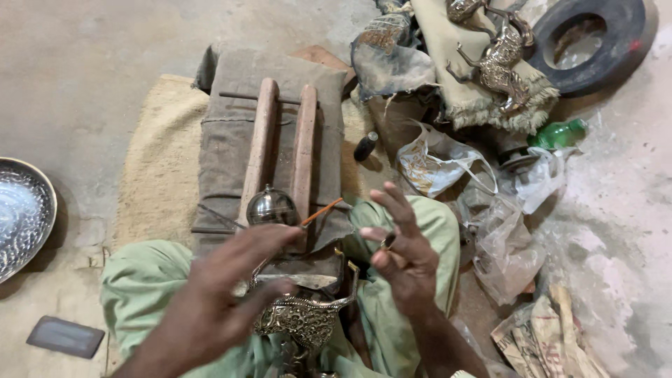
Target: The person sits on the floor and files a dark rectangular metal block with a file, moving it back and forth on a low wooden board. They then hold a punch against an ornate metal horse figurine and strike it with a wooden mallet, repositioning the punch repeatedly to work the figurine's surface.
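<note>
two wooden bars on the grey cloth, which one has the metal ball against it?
The right bar. The shiny metal ball sits between the lower ends, touching the right one, where an orange stick also crosses. The left bar is longer and stands slightly clear.
</note>
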{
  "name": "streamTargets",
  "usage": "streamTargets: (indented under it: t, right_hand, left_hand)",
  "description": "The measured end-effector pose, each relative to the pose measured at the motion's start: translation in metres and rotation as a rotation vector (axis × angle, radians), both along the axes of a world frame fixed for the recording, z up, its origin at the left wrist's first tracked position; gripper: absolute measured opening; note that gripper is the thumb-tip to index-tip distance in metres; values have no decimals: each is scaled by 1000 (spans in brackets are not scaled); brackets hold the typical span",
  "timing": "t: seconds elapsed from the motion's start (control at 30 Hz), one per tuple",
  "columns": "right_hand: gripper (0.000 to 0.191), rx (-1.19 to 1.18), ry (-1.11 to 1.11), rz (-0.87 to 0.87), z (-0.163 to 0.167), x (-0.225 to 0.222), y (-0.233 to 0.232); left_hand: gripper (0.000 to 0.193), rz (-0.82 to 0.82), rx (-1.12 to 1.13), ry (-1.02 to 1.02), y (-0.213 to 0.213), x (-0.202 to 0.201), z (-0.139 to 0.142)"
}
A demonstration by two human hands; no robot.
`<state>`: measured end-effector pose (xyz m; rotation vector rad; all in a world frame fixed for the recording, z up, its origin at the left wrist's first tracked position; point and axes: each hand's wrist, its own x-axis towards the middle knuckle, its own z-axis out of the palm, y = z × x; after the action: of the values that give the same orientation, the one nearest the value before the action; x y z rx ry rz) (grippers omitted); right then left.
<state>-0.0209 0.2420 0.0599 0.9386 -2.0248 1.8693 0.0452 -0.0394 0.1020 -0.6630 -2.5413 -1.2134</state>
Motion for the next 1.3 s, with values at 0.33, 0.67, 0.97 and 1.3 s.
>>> streamTargets:
  t: [0.33,0.67,0.97,1.3]
  right_hand:
    - [82,543,107,-212,6,-26,27]
    - [100,1242,-105,-454,-60,-105,96]
    - [62,1153,-127,84,-116,36,25]
    - [33,1328,-178,65,-164,62,22]
  left_hand:
    - [18,61,109,16,19,-35,-8]
    - [28,296,56,-39,4,-134,-64]
    - [27,295,-119,58,0,-130,-51]
    - [25,274,-156,67,2,-139,-48]
